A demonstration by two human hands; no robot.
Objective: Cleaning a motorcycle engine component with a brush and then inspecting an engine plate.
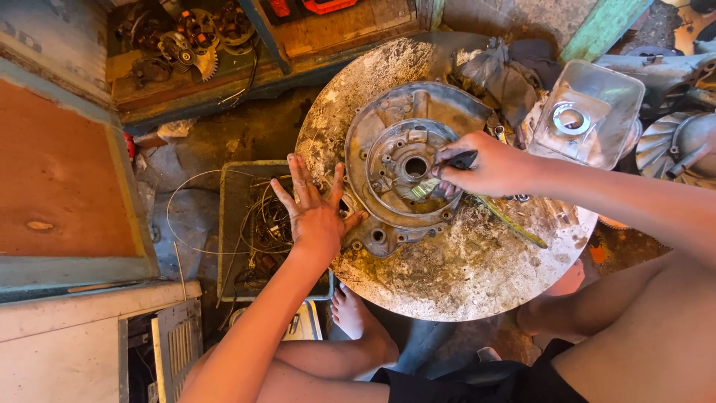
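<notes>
Left hand (317, 213): lay flat, fingers spread apart, palm down on left edge of the metal cover plate (403, 175); gripped nothing. Prob. pressing to keep plate from sliding or turning.
Right hand (481, 166): fingers closed together round a small brush (440, 175) w/ dark handle; pale bristles touched plate's inner ring, just beside centre hole.
Cover plate: grey cast metal, round recess w/ centre hole, bolt ears round the rim; lay face up on the round table (462, 276), left of table's middle. Flat placement let the brush reach the recess, in my reading.
Table: round top, stained, crusted w/ pale grime.
Rags (507, 71): grey cloths bunched at far edge of table, beyond plate.
Clear container (589, 112): see-through plastic tub, squarish, metal ring inside; stood at table's right far edge, near right forearm.
Crate (257, 224): dark box on floor left of table, held coiled wire; left hand was above its right edge.
Wooden panel (60, 172): brown board w/ grey-green frame, far left.
Gear parts (190, 37): rusty toothed parts on shelf, top left.
Labels/signs: none legible; a pale flat pack under left forearm, print too small to tell.
</notes>
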